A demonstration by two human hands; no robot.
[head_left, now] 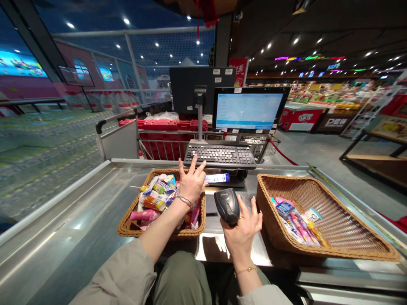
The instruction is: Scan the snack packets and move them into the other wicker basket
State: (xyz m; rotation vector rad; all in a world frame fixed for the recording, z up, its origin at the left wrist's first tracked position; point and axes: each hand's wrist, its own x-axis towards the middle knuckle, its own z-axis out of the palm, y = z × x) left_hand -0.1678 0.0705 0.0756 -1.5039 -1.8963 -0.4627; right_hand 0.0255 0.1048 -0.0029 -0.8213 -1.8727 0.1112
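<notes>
My left hand (191,183) is over the left wicker basket (127,224), several of its fingers spread toward the keyboard. A slim white-and-blue packet (218,178) sticks out to the right from the thumb side of this hand, seemingly pinched there; the grip itself is hidden. Candy and small colourful packages (155,201) fill that basket in a loose heap. In my right hand (243,224) is a black barcode scanner (227,205), its head facing forward, with some fingers stretched out beside it. The right wicker basket (343,212) contains fewer packages (300,224), gathered at its left end.
A black keyboard (221,153) stands beyond my hands, below a lit monitor (249,110) and a second, dark screen (186,89). Both baskets rest on a metal counter (76,228). Behind it is a cart with red items (165,125). Shrink-wrapped bottles (47,156) are stacked left.
</notes>
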